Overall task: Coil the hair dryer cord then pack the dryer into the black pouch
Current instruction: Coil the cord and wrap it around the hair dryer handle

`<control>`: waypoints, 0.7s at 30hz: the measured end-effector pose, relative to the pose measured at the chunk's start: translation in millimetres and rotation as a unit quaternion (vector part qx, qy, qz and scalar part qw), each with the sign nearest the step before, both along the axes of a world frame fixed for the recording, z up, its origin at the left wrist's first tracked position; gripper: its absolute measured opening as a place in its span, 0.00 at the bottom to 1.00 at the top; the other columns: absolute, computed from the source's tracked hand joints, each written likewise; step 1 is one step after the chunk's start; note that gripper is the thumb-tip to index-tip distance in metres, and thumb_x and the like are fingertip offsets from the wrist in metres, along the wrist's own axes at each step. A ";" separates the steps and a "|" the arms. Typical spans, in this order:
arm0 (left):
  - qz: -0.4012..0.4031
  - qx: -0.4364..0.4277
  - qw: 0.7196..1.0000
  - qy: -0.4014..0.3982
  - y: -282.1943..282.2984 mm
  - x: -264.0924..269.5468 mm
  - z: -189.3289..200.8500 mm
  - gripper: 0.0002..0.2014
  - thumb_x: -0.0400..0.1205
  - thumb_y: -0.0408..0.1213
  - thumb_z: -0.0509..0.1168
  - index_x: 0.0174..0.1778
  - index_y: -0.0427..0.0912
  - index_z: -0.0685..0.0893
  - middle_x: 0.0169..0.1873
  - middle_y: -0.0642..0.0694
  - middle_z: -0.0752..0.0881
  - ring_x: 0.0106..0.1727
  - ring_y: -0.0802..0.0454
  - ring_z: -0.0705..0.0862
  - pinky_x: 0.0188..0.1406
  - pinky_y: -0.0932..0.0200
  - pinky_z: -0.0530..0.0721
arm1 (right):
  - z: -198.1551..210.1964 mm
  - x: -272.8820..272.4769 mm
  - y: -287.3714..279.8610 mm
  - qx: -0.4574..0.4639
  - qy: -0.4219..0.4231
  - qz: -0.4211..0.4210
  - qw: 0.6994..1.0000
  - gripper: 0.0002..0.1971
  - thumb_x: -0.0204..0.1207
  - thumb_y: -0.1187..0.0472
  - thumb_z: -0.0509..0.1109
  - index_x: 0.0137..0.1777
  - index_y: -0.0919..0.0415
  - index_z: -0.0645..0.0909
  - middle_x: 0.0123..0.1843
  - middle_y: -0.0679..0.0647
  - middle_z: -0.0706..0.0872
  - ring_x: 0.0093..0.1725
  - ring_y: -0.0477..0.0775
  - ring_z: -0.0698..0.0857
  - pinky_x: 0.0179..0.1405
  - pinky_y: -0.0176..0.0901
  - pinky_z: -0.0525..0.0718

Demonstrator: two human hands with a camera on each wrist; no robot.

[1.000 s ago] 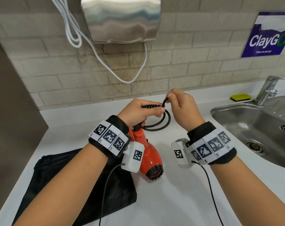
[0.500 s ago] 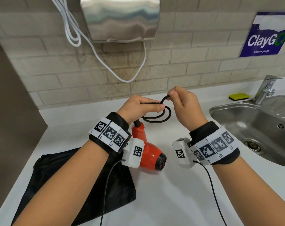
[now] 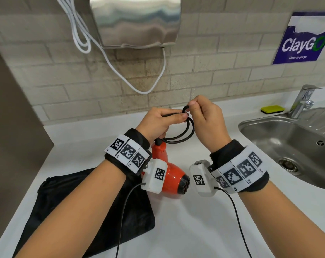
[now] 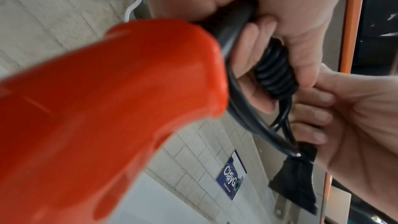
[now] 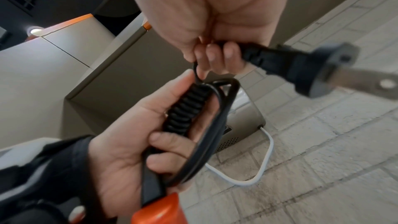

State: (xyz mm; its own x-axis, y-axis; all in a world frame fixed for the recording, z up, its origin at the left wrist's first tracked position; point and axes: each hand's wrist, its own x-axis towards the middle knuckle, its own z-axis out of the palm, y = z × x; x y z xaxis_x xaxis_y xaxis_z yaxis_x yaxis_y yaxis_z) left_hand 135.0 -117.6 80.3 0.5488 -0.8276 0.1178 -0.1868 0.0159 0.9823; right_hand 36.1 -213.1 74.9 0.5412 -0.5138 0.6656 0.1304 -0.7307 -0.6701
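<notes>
A glossy orange-red plastic hair dryer (image 3: 169, 175) sits at the centre of the head view, above the smooth white counter (image 3: 176, 229). Its long barrel runs roughly left to right, the black grilled nozzle (image 3: 185, 183) pointing toward the right of the frame, while the handle rises toward the upper left into the left hand (image 3: 158, 123). That hand's fingers are curled round the black rubbery cord (image 3: 178, 138), holding a bundle of round loops bound by tight, ribbed turns (image 5: 185, 108) of the same cord. The right hand (image 3: 208, 123) pinches a small loop of cord at the bundle's upper end between thumb and fingertips; the right wrist view shows its curled fingers also holding the matt black plug (image 5: 301, 67), whose flat metal prong (image 5: 370, 81) points toward the right edge. The black pouch (image 3: 87, 207), soft crumpled fabric, lies flat in the lower left, partly under the left forearm.
</notes>
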 end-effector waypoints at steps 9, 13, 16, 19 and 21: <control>0.056 -0.025 0.998 0.029 2.0 11.2 -3.5 0.04 0.76 0.39 0.69 0.43 0.50 0.88 0.35 0.51 0.89 0.16 0.60 0.61 0.13 0.69 0.59 | -19.0 -6.3 1.2 0.018 0.030 0.092 0.995 0.06 0.77 0.59 0.57 0.42 0.58 0.74 0.27 0.44 0.73 0.25 0.38 0.71 0.26 0.26 0.68; 0.083 -0.042 0.994 0.054 2.0 14.3 -4.5 0.04 0.76 0.38 0.69 0.38 0.52 0.88 0.28 0.57 0.89 0.16 0.59 0.61 0.12 0.69 0.60 | -29.9 -12.1 -3.0 0.015 0.092 0.093 0.991 0.06 0.80 0.65 0.60 0.42 0.56 0.76 0.31 0.44 0.78 0.27 0.40 0.76 0.26 0.23 0.74; 0.102 -0.040 0.993 0.051 1.0 14.2 -4.9 0.04 0.76 0.39 0.69 0.38 0.53 0.88 0.32 0.54 0.89 0.16 0.60 0.62 0.13 0.69 0.60 | -36.3 -13.8 -9.9 -0.003 0.147 0.081 0.986 0.08 0.77 0.67 0.64 0.42 0.53 0.79 0.32 0.39 0.79 0.32 0.40 0.77 0.34 0.23 0.76; 0.108 -0.039 0.992 0.048 -0.2 14.1 -4.6 0.03 0.76 0.39 0.69 0.39 0.52 0.87 0.36 0.50 0.88 0.15 0.61 0.62 0.13 0.69 0.61 | -35.0 -17.3 -16.2 0.021 0.179 0.088 0.980 0.08 0.77 0.68 0.64 0.44 0.53 0.78 0.36 0.39 0.79 0.32 0.53 0.82 0.40 0.41 0.87; 0.116 -0.041 0.991 0.050 -1.0 14.1 -4.5 0.03 0.76 0.39 0.69 0.39 0.52 0.87 0.37 0.50 0.87 0.16 0.61 0.62 0.13 0.70 0.62 | -30.1 -21.4 -19.1 0.013 0.189 0.086 0.978 0.09 0.77 0.69 0.63 0.43 0.52 0.77 0.38 0.43 0.80 0.33 0.49 0.84 0.43 0.43 0.88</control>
State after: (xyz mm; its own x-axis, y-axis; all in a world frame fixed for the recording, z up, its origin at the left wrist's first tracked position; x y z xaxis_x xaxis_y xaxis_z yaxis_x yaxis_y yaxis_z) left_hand 149.1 -118.6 75.8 0.7351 -0.6681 0.1150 -0.0957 0.0657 0.9932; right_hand 14.7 -232.2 44.8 0.8263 -0.4074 0.3888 -0.0109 -0.7018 -0.7123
